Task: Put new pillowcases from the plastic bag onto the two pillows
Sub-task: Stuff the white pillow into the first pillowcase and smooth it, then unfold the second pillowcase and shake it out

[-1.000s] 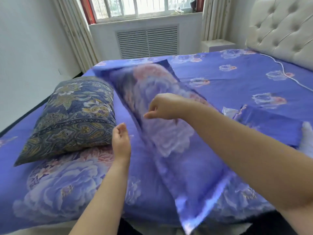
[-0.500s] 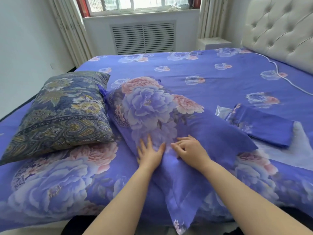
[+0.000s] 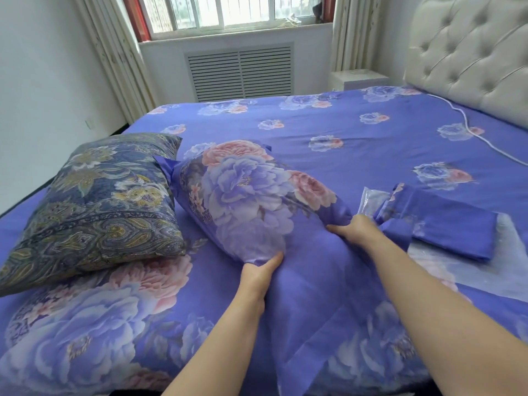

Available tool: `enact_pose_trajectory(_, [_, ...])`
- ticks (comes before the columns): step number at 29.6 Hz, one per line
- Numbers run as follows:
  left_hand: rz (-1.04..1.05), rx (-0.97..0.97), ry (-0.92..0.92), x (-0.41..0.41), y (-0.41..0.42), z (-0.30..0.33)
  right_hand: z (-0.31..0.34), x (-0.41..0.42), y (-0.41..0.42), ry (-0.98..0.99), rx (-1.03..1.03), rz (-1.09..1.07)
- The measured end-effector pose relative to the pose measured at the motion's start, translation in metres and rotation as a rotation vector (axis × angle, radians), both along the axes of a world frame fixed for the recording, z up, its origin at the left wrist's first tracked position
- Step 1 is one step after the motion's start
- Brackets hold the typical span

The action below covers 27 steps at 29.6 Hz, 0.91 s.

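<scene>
Purple cloth bunches under both sets of fingers: the left hand (image 3: 257, 274) grips the near end of the pillow (image 3: 257, 201) through its new case, and the right hand (image 3: 353, 228) curls round the same end at centre frame. A second pillow (image 3: 97, 201), dark paisley, lies just left. The folded case (image 3: 448, 227) rests on the bag (image 3: 505, 270) at right, on the bed (image 3: 371, 132).

A purple floral bedsheet (image 3: 357, 132) covers the bed, with a white cable (image 3: 468, 130) trailing across it near the tufted cream headboard (image 3: 471, 52). Beyond — a slatted radiator cover (image 3: 240, 72) under the window (image 3: 228, 10), curtains (image 3: 114, 58) either side.
</scene>
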<state>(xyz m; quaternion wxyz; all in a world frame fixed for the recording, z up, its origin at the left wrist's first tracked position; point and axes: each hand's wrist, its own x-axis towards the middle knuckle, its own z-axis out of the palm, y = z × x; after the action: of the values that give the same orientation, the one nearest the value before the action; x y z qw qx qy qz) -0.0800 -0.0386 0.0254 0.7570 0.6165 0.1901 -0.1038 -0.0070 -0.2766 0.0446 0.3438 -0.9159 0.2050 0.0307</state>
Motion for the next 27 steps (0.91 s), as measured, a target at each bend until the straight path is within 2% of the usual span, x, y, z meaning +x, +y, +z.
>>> enact_pose_trajectory(3, [0.241, 0.151, -0.142, 0.009, 0.000, 0.005, 0.013, -0.010, 0.008, -0.346, 0.274, -0.033])
enact_pose_trajectory(7, [0.370, 0.341, -0.366, 0.024, 0.003, 0.020, 0.035, -0.028, 0.032, -0.666, 0.489, -0.079])
enact_pose_trajectory(11, [0.348, 0.467, -0.625, 0.058, 0.004, 0.067, 0.067, -0.016, 0.040, -0.858, 0.776, -0.203])
enact_pose_trajectory(14, [0.356, 0.813, -0.729, 0.098, 0.004, 0.116, 0.100, 0.011, 0.044, -1.000, 0.896, -0.319])
enact_pose_trajectory(16, [0.419, 0.945, -0.775, 0.115, 0.005, 0.148, 0.124, 0.041, 0.046, -1.033, 1.039, -0.360])
enact_pose_trajectory(19, [0.586, 1.043, -1.031, 0.122, 0.013, 0.168, 0.161, 0.102, 0.063, -1.068, 1.282, -0.346])
enact_pose_trajectory(21, [0.612, 1.128, -1.140, 0.122, 0.021, 0.154, 0.179, 0.141, 0.085, -1.035, 1.322, -0.289])
enact_pose_trajectory(22, [0.581, 1.188, -1.122, 0.124, 0.029, 0.140, 0.181, 0.158, 0.096, -0.971, 1.278, -0.226])
enact_pose_trajectory(24, [0.448, 1.308, -0.935, 0.127, 0.050, 0.103, 0.167, 0.180, 0.112, -0.716, 1.075, 0.003])
enact_pose_trajectory(27, [0.308, 1.343, -0.575, 0.131, 0.083, 0.050, 0.112, 0.178, 0.126, -0.156, 0.734, 0.411])
